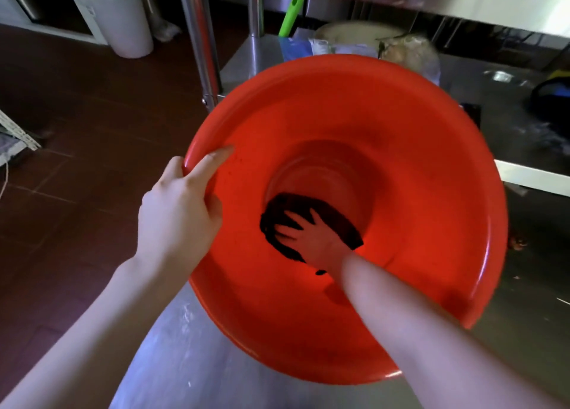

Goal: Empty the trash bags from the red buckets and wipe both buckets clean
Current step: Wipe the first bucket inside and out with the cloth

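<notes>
Head view: red bucket (401, 192) standing on the steel tabletop (185, 362). Left grip (175, 211) clasps its left rim; right grip (308, 237), fingers spread flat, presses a dark cloth (337, 222) against the inner wall near the bottom.

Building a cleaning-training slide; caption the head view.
Left hand grips the red bucket by its rim while the right hand presses a dark cloth deep inside it.

left hand (176, 206) gripping, right hand (310, 239) splayed — pressing
</notes>
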`<state>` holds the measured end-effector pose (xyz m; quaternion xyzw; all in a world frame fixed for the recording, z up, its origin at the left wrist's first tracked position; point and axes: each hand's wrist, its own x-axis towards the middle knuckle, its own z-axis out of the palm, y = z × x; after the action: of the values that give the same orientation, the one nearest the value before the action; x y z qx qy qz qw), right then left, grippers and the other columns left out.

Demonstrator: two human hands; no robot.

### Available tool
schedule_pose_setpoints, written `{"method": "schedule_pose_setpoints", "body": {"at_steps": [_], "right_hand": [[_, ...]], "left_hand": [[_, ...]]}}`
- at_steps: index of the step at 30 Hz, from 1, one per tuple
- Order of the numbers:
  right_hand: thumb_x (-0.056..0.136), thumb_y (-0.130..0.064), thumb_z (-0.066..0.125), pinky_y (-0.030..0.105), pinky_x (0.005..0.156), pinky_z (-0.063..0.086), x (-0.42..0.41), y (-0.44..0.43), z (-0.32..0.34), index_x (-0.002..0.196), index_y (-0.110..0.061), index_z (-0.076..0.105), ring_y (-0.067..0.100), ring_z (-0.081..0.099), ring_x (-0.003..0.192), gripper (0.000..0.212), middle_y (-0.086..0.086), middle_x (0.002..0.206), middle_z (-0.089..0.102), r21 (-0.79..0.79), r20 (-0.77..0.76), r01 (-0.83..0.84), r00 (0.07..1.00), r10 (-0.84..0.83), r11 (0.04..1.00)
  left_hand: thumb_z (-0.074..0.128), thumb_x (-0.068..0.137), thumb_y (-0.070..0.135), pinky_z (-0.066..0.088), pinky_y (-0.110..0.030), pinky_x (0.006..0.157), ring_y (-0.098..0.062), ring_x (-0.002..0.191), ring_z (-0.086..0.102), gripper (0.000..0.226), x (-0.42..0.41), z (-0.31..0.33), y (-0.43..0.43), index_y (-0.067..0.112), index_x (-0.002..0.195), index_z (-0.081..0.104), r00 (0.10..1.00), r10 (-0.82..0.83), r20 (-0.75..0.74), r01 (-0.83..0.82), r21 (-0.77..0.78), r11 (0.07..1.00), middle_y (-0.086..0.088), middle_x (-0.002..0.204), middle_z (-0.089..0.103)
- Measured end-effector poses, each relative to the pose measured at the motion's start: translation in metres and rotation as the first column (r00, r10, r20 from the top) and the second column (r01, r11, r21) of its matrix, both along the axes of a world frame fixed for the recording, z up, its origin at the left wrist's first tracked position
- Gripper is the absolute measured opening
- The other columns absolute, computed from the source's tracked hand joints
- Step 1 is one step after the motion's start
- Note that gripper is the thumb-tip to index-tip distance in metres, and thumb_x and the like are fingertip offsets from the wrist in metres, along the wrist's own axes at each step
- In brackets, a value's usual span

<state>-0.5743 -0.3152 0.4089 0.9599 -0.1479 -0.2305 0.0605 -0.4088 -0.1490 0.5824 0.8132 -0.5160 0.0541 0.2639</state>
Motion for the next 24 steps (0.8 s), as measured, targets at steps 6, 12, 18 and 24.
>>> {"method": "schedule_pose_setpoints", "body": {"at_steps": [6, 12, 18, 24], "right_hand": [[0.101, -0.028, 0.046, 0.063, 0.112, 0.019, -0.012, 0.003, 0.042, 0.149, -0.032, 0.03, 0.027, -0.008, 0.149, 0.051, -0.009, 0.162, -0.003, -0.054, -0.424, -0.092, 0.904, 0.061, 0.994], [0.102, -0.029, 0.039, 0.072, 0.11, 0.004, -0.005, 0.009, 0.023, 0.153, -0.037, 0.014, 0.027, -0.016, 0.148, 0.058, -0.011, 0.161, -0.015, -0.066, -0.146, 0.102, 0.983, -0.11, 0.993], [0.093, -0.031, 0.052, 0.069, 0.11, 0.008, 0.034, -0.001, 0.007, 0.15, -0.038, 0.021, 0.023, -0.008, 0.149, 0.065, -0.013, 0.161, -0.008, 0.071, 0.222, 0.323, 0.917, -0.33, 0.944], [0.094, -0.032, 0.051, 0.055, 0.112, 0.023, 0.032, -0.039, 0.033, 0.151, -0.039, 0.013, 0.018, 0.006, 0.149, 0.069, -0.01, 0.162, -0.002, 0.057, 0.412, 0.507, 0.773, -0.482, 0.86]], "left_hand": [[0.062, 0.083, 0.012, 0.052, -0.045, 0.065, -0.032, 0.069, 0.053, 0.072, -0.011, -0.007, 0.004, 0.048, 0.141, 0.041, 0.987, 0.036, -0.154, -0.029, 0.047, 0.998, -0.004, 0.087, 0.043], [0.062, 0.083, 0.007, 0.052, -0.044, 0.054, -0.035, 0.058, 0.05, 0.07, -0.007, 0.012, -0.001, 0.041, 0.142, 0.044, 0.998, -0.054, 0.026, 0.053, 0.022, 0.998, -0.004, 0.089, 0.039], [0.06, 0.084, 0.005, 0.052, -0.042, 0.052, -0.033, 0.056, 0.048, 0.07, -0.006, 0.019, -0.003, 0.041, 0.142, 0.044, 0.997, -0.042, 0.066, 0.039, 0.044, 0.998, -0.005, 0.091, 0.039], [0.057, 0.086, 0.006, 0.051, -0.043, 0.053, -0.034, 0.056, 0.048, 0.069, -0.011, 0.019, -0.003, 0.042, 0.143, 0.043, 0.997, -0.017, 0.076, 0.013, 0.049, 0.999, -0.006, 0.092, 0.039]]}}
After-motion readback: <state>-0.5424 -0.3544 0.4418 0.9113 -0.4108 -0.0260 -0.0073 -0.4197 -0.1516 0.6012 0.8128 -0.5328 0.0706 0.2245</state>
